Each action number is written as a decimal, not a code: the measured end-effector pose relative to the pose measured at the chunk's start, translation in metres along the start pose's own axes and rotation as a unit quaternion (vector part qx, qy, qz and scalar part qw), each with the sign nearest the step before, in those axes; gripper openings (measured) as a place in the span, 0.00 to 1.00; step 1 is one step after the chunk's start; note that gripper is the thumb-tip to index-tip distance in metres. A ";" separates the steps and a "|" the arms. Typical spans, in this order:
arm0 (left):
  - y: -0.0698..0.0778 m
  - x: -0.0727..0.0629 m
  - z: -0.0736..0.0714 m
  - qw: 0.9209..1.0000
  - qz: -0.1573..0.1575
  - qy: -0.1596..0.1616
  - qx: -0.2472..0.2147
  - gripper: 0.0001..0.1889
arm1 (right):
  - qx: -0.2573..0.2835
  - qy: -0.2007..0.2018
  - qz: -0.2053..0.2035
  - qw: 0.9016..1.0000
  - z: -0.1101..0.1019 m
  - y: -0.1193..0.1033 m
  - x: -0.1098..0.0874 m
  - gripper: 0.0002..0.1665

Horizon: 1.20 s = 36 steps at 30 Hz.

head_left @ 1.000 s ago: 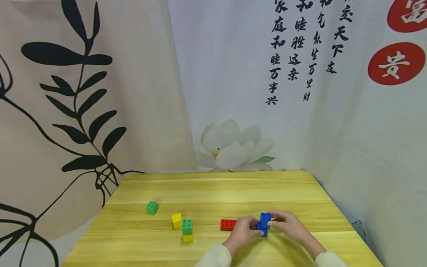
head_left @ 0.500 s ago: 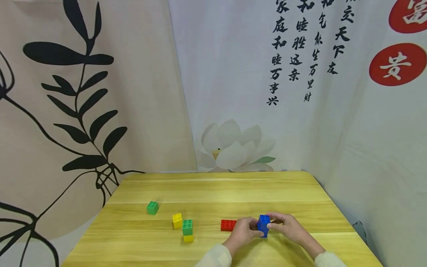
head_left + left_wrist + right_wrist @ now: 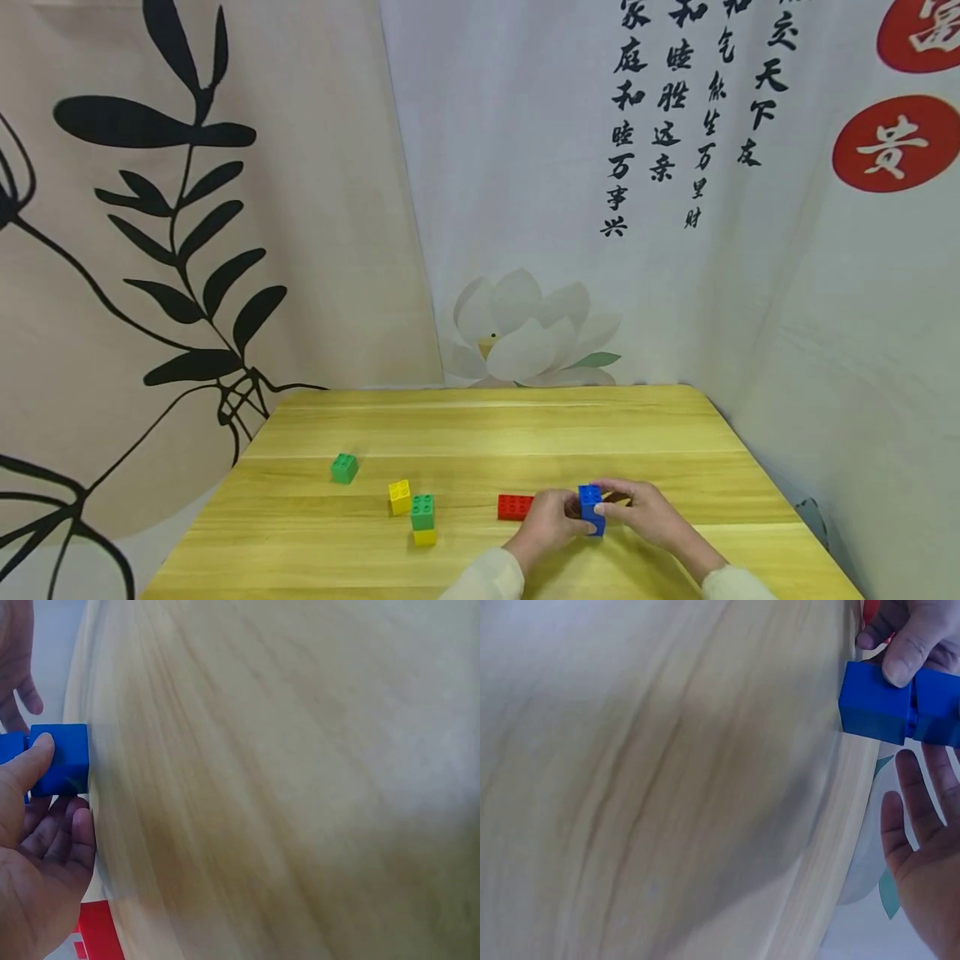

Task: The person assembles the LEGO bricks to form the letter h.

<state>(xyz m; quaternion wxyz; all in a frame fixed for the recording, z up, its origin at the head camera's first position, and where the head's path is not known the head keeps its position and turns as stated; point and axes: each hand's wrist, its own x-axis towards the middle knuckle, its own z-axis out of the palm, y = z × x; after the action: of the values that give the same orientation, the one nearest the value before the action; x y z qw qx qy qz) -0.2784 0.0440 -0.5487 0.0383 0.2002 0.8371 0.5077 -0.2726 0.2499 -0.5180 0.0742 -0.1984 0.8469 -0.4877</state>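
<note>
Two blue building blocks are stacked between the hands. My left hand (image 3: 551, 522) grips the lower block (image 3: 66, 761), thumb on one face and fingers on the other side. The upper block (image 3: 590, 495) sits over it, lined up; a narrow gap with studs shows between them in the right wrist view. My right hand (image 3: 647, 515) holds the upper block between thumb and fingers, its other fingers (image 3: 915, 791) spread out. Just left of my left hand lies a red block (image 3: 514, 507), longer than the others and partly hidden by that hand.
On the left of the wooden table (image 3: 480, 425) stand a green block (image 3: 344, 468) and a yellow block (image 3: 400, 497). Beside them is a green block (image 3: 422, 510) on top of a yellow one (image 3: 424, 537). A printed cloth (image 3: 517, 200) hangs behind the table.
The upper blue block has moved left and slightly down with my right hand, from offset to lined up over the lower one. My left hand stays nearly in place.
</note>
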 end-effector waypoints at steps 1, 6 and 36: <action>0.000 0.000 0.000 1.000 0.004 -0.001 0.002 0.11 | -0.003 -0.002 -0.001 1.000 0.000 0.000 0.001 0.29; 0.001 -0.001 -0.002 1.000 0.009 0.001 0.015 0.11 | -0.014 0.007 0.001 1.000 -0.001 -0.003 -0.001 0.28; 0.002 0.001 0.000 1.000 -0.017 -0.010 -0.008 0.11 | -0.037 0.025 -0.021 0.999 0.002 0.008 -0.003 0.26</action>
<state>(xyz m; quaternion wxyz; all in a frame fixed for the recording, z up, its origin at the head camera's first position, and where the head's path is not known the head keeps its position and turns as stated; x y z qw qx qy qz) -0.2791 0.0446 -0.5470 0.0565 0.1906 0.8359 0.5116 -0.2712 0.2524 -0.5260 0.0357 -0.2063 0.8617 -0.4623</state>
